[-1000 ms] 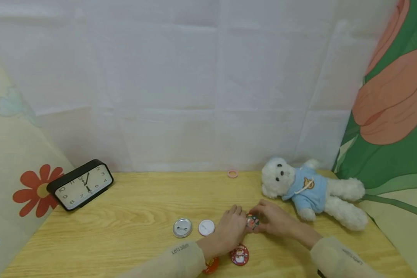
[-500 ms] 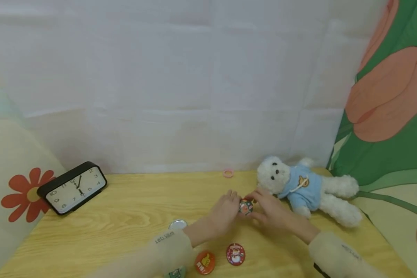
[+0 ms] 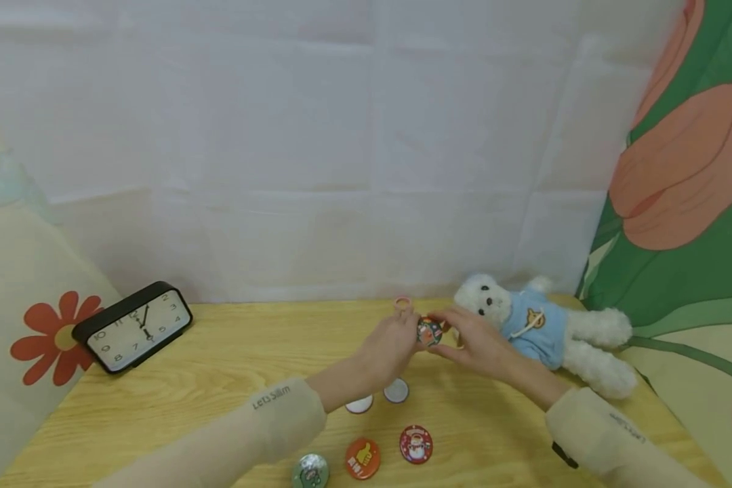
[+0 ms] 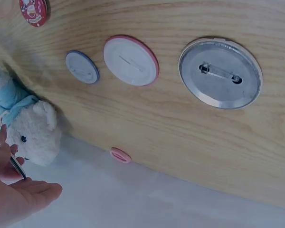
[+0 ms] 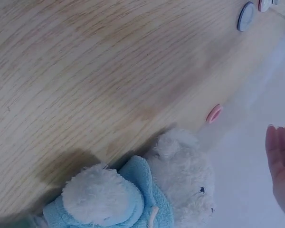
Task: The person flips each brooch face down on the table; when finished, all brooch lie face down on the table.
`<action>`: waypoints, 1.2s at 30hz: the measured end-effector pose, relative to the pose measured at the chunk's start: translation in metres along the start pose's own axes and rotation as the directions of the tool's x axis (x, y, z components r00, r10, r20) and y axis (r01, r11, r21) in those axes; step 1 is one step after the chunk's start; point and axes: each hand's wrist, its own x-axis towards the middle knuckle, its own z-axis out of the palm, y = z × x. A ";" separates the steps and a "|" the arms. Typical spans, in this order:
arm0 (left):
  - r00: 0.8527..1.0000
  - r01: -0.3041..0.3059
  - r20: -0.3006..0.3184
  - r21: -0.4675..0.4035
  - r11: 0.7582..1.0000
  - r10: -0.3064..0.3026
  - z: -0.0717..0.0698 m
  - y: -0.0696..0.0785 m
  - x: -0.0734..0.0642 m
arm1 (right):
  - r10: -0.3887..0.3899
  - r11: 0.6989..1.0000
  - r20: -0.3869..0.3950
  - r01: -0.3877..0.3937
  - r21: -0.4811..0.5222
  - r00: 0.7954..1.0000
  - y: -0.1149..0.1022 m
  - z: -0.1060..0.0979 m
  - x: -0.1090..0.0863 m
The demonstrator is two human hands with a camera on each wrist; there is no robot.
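A small round button badge (image 3: 429, 332) with a dark, colourful printed front is held up between both hands in the head view. My right hand (image 3: 478, 342) pinches it from the right, with thumb and fingers at its edge. From the other side my left hand (image 3: 387, 349) grips it, though its fingertips are mostly hidden. In the left wrist view the badge (image 4: 17, 167) shows edge-on between the fingers. Below the hands lie two face-down badges, a white one (image 3: 359, 405) and a smaller one (image 3: 396, 391). The right wrist view shows only part of a hand (image 5: 282, 164).
Nearer lie a green badge (image 3: 310, 471), an orange badge (image 3: 362, 459) and a red badge (image 3: 416, 444). A large silver-backed badge (image 4: 221, 73) shows in the left wrist view. Around stand a black clock (image 3: 135, 329), a pink ring (image 3: 403, 304) and a white plush bear (image 3: 533, 322).
Both hands have moved up and away from the body with the badge, now close to the bear's head. The smaller face-down badge and the green one have come into view; the silver-backed one is now covered.
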 end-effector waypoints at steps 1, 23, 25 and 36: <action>1.000 0.012 -0.001 -0.046 0.999 -0.012 0.000 0.000 -0.001 | -0.004 1.000 -0.003 0.004 0.001 1.000 0.000 0.000 0.000; 0.999 0.052 0.015 -0.202 0.978 -0.050 0.010 0.004 -0.004 | -0.182 0.983 -0.102 0.178 -0.053 0.978 0.011 0.010 -0.007; 0.998 0.061 0.010 -0.197 0.979 -0.060 0.011 0.004 -0.004 | -0.198 0.980 -0.116 0.192 -0.060 0.973 0.012 0.013 -0.008; 0.998 0.058 0.022 -0.173 0.983 -0.055 0.017 0.005 -0.007 | -0.018 0.999 -0.204 0.025 0.031 0.979 0.011 0.020 -0.011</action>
